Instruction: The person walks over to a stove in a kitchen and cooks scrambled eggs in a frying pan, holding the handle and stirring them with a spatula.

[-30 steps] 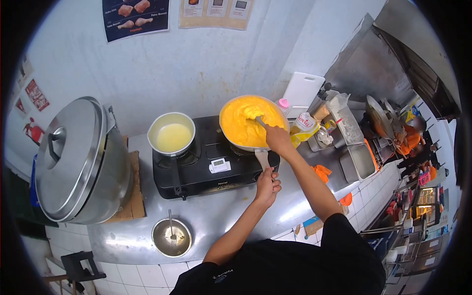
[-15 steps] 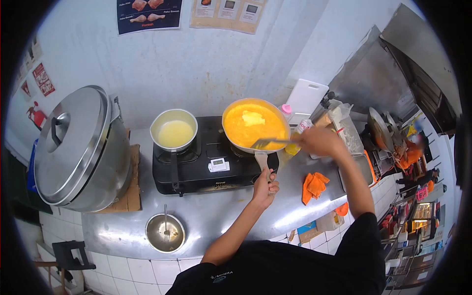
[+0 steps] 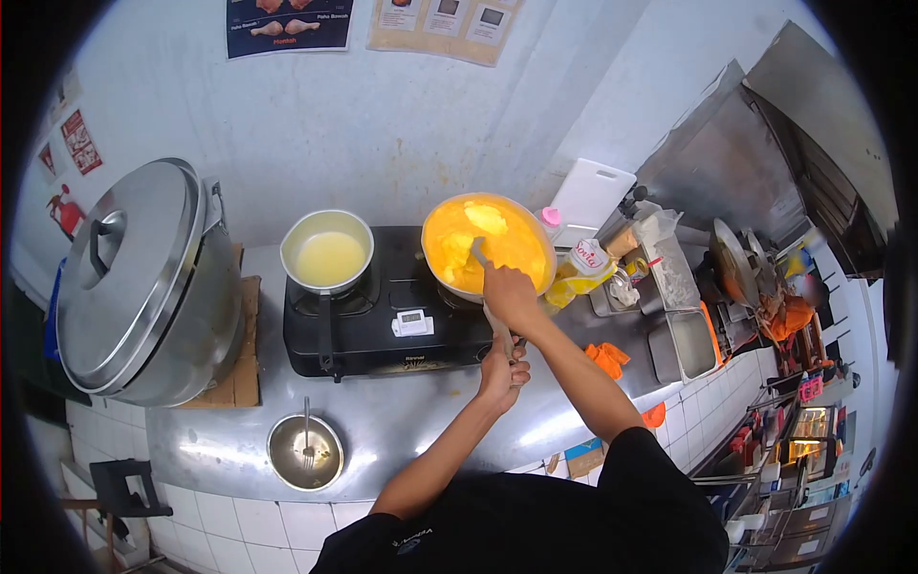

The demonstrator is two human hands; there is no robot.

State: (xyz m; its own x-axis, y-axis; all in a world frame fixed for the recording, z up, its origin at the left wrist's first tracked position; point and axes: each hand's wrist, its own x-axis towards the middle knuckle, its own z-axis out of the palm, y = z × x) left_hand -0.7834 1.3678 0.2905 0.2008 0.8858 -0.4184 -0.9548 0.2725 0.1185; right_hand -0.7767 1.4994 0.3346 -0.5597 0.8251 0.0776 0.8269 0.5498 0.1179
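Head view, forward-down over the counter [image 3: 382, 411]

- Your left grip [image 3: 502, 377]: wrapped round the handle [image 3: 498, 325] of the pan [image 3: 552, 258].
- Your right grip [image 3: 512, 295]: on a grey utensil [image 3: 478, 252], tip in yellow mixture [image 3: 516, 247].
- Black stove [image 3: 368, 350]: white timer [image 3: 412, 323]; saucepan [image 3: 327, 223] of pale yellow liquid [image 3: 332, 258].
- Bench [image 3: 392, 416]: metal bowl [image 3: 282, 458] near you, fork [image 3: 308, 454] inside.

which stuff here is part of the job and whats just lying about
In use:
pan of yellow mixture, handle in left hand
spatula, in right hand
stove under the pan

Seemingly just lying about:
steel bowl with fork
orange cloth
white board
big lidded pot

Unsure: saucepan of pale liquid
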